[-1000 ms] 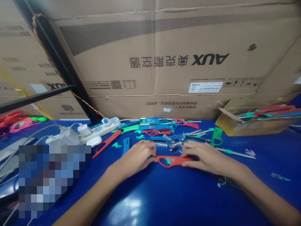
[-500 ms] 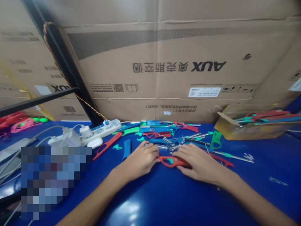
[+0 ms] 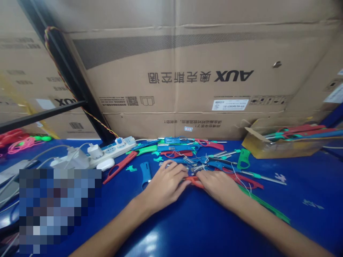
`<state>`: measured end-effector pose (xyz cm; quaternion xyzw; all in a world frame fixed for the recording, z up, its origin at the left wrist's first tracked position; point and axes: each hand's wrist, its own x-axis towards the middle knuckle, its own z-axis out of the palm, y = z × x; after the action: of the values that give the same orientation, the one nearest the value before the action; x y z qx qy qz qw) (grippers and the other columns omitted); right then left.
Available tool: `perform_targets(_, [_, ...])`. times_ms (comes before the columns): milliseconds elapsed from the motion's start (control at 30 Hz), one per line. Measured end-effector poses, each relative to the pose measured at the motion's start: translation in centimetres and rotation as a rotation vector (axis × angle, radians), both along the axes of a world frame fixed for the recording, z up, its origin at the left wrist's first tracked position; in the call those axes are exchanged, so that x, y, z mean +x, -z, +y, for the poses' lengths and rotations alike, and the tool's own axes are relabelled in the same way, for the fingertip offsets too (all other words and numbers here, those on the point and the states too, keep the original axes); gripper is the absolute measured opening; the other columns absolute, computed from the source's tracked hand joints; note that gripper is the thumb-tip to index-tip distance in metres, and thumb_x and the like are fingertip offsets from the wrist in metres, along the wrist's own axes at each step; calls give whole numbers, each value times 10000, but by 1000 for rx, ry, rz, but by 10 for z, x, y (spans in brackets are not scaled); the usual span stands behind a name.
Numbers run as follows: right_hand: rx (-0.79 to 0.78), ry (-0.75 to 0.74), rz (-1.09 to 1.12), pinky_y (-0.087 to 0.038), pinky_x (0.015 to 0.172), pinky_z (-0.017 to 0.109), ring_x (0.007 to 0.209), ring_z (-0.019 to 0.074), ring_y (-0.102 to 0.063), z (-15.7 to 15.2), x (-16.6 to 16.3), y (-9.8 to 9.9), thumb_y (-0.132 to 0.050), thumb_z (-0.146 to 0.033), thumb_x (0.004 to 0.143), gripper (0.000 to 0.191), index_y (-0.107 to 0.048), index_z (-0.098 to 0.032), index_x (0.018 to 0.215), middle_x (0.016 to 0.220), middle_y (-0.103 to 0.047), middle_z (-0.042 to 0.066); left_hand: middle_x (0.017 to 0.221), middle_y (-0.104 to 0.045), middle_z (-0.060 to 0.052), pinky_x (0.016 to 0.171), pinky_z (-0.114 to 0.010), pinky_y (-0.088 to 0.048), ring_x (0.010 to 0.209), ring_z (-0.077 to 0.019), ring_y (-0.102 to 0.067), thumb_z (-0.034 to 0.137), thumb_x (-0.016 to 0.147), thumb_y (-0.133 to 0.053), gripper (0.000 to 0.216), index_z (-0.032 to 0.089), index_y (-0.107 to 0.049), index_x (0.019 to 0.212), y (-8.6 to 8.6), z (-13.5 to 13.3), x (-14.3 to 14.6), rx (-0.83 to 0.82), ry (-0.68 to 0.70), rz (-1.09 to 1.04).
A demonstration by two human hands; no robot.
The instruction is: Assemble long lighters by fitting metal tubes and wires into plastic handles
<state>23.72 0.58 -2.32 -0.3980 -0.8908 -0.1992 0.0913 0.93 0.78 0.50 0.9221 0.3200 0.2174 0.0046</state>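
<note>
A red-orange utility lighter (image 3: 195, 181) is held low over the blue table between my two hands. My left hand (image 3: 170, 180) closes its fingers on the left end. My right hand (image 3: 218, 184) is wrapped round the other end, most of which it hides. Just beyond my fingers lie several loose lighter parts: metal tubes, thin white wires and blue handles (image 3: 184, 147). A green handle shell (image 3: 270, 207) shows beside my right forearm. Left of my left hand stands a blue shell piece (image 3: 146, 173); a red handle (image 3: 120, 166) lies farther left.
An open cardboard box (image 3: 284, 146) at the right holds several long lighters. A white power strip (image 3: 112, 151) with plugs and cables is at the left. Large cardboard panels (image 3: 171, 53) rise behind the table. A black metal post (image 3: 66, 75) slants up at the left.
My right hand has moved left, closer to my left hand, and covers more of the red lighter. The green shell by my right forearm has come into sight. The view has shifted slightly.
</note>
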Motion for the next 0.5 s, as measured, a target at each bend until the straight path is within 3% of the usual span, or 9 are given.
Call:
perform_targets(200, [-89, 74, 66, -353, 537, 285, 731, 227, -721, 6, 12, -4, -454, -144, 995, 125, -567, -185, 959, 852, -746, 67, 1199, -660, -50, 1033, -423, -386, 1153, -221, -577, 421, 1027, -522, 328, 203, -549, 1271, -7, 11, -19, 54, 3, -2])
perform_targets(300, [-132, 101, 79, -368, 549, 297, 736, 251, -728, 9, 16, -6, -496, -135, 971, 104, -580, -178, 1016, 911, -761, 75, 1136, -680, -43, 1008, -408, -395, 1101, -217, -600, 394, 1036, -509, 291, 205, -563, 1251, -9, 14, -23, 90, 5, 12])
perform_targets(500, [-169, 105, 60, -321, 521, 287, 636, 241, -708, 4, 13, -7, -551, -299, 983, 141, -620, -179, 955, 766, -749, 66, 968, -700, -34, 885, -362, -436, 925, -199, -632, 325, 1075, -410, 261, 180, -616, 1143, -5, 11, -16, 169, 20, 25])
